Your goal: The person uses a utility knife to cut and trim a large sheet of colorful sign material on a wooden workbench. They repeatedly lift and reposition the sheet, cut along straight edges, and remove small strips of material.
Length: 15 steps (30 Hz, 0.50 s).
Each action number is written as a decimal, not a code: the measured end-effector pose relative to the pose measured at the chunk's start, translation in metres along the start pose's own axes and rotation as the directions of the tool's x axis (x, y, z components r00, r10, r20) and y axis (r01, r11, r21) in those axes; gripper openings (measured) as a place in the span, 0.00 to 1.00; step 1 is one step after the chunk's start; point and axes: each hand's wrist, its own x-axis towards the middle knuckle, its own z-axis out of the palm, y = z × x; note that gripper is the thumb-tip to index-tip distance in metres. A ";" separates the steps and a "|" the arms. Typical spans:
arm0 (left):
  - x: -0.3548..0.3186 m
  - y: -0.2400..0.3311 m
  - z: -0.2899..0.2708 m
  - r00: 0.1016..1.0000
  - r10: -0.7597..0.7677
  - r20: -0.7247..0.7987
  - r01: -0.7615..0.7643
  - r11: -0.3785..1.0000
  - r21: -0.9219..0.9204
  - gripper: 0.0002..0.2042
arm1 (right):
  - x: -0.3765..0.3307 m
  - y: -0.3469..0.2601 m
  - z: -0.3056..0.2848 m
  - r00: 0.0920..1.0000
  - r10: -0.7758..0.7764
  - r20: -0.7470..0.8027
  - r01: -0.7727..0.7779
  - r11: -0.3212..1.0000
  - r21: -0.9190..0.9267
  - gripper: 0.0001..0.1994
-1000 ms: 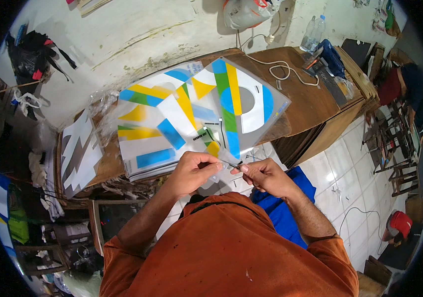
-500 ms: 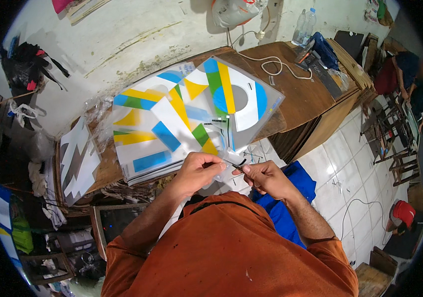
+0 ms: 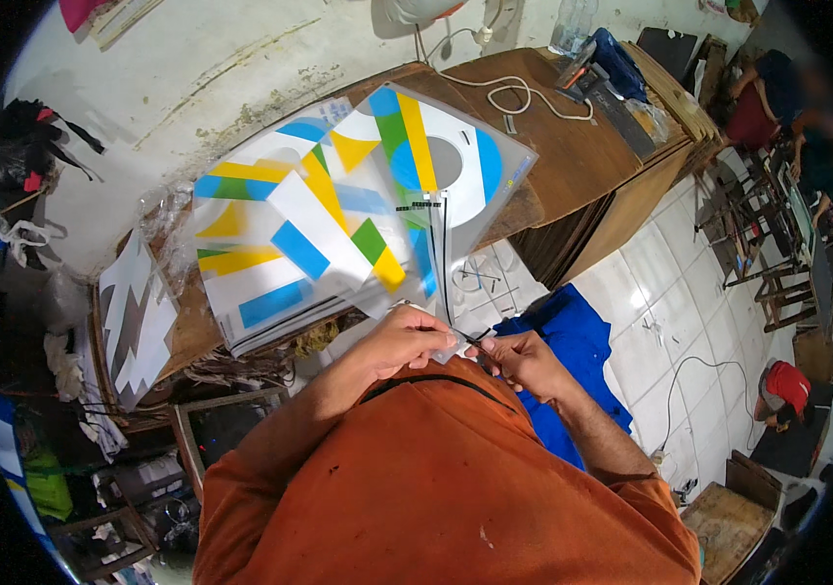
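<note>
My left hand (image 3: pixel 403 343) is closed in a pinch on the lower end of a clear plastic strip (image 3: pixel 441 258) with black lines along it. The strip runs up from my fingers and overlaps the sheets on the bench. Close to its right, my right hand (image 3: pixel 526 365) is closed around a thin dark piece (image 3: pixel 478 339), too small to make out. The fingertips of both hands nearly meet in front of my orange shirt. Beyond them lies a stack of clear and white sheets (image 3: pixel 295 244) with blue, yellow and green shapes.
A brown wooden bench (image 3: pixel 582 185) carries the sheets, a pale cable (image 3: pixel 524 93) and a plastic bottle (image 3: pixel 573 24). Blue cloth (image 3: pixel 577 361) hangs right of my hands. Small black scraps lie on the white tiled floor (image 3: pixel 665 263). Another person (image 3: pixel 777 93) works at far right.
Both hands have come lower, closer to my body. The clear strip, bunched near my fingers before, now shows stretched lengthwise. The whole view has shifted, so the sheets sit farther left.
</note>
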 end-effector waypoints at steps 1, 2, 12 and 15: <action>0.003 -0.003 0.000 0.999 -0.034 0.014 0.035 0.998 -0.049 0.07 | -0.001 0.005 0.001 1.000 0.021 0.002 -0.021 0.999 0.031 0.18; 0.006 -0.005 -0.001 0.997 -0.074 0.023 0.076 0.993 -0.092 0.07 | 0.000 0.010 0.002 1.000 0.017 -0.018 -0.016 1.000 0.014 0.19; 0.018 -0.023 -0.007 0.972 -0.223 0.075 0.231 0.966 -0.119 0.06 | -0.001 0.033 0.006 0.996 0.050 -0.075 -0.050 0.999 -0.002 0.18; 0.020 -0.031 -0.008 0.970 -0.233 0.070 0.238 0.968 -0.074 0.06 | -0.002 0.039 0.006 0.994 0.090 -0.063 -0.090 0.996 0.001 0.18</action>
